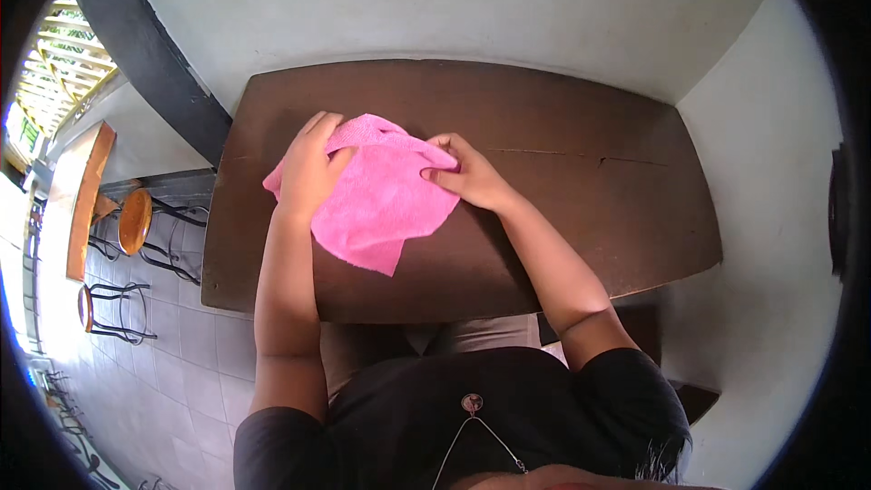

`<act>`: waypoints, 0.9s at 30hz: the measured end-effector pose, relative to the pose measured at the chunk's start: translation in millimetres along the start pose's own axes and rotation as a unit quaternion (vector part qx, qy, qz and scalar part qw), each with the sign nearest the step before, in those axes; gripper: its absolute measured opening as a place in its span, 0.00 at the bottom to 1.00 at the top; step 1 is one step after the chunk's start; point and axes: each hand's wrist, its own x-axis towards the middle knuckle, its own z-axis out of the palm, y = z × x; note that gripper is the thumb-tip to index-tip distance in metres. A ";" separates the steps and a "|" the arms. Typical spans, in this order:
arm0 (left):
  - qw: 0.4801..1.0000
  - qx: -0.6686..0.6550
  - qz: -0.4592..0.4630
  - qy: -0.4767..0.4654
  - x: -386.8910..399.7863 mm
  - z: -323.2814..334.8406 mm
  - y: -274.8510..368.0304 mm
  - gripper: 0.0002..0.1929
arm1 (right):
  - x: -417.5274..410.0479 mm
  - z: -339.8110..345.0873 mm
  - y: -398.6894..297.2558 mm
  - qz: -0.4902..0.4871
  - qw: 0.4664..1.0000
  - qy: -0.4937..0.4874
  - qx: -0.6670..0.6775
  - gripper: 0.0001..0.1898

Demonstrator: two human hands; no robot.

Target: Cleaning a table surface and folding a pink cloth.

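Observation:
A pink cloth [388,190] is held between my two hands over a dark brown wooden table [578,211]. My left hand [309,167] grips the cloth's upper left part, with the thumb on its near face and a corner poking out to the left of the hand. My right hand [469,173] pinches the cloth's upper right edge between thumb and fingers. The lower part of the cloth hangs down in loose folds towards the table's near edge. Whether it touches the tabletop I cannot tell.
A pale wall [463,7] runs along the table's far side, and another wall [769,218] stands at the right. To the left, beyond the table, are round-seated stools [135,221] and a wooden counter [81,211] on a tiled floor [184,354].

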 end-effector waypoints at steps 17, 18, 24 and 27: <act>0.979 -0.096 -0.178 0.011 -2.0 27.7 0.8 0.18 | 12.5 -38.6 7.5 0.021 0.967 0.251 -0.036 0.14; 0.994 -0.012 -0.105 0.038 -3.1 30.8 2.4 0.20 | 13.3 -38.0 9.4 -0.025 0.958 0.270 -0.094 0.17; 0.989 0.125 0.034 0.064 -7.6 35.2 15.1 0.26 | 0.4 -11.6 1.1 -0.241 0.891 0.211 -0.322 0.23; 0.997 0.061 -0.041 -0.013 -8.1 26.2 14.1 0.27 | -5.2 5.7 -0.9 -0.234 0.907 0.132 -0.323 0.24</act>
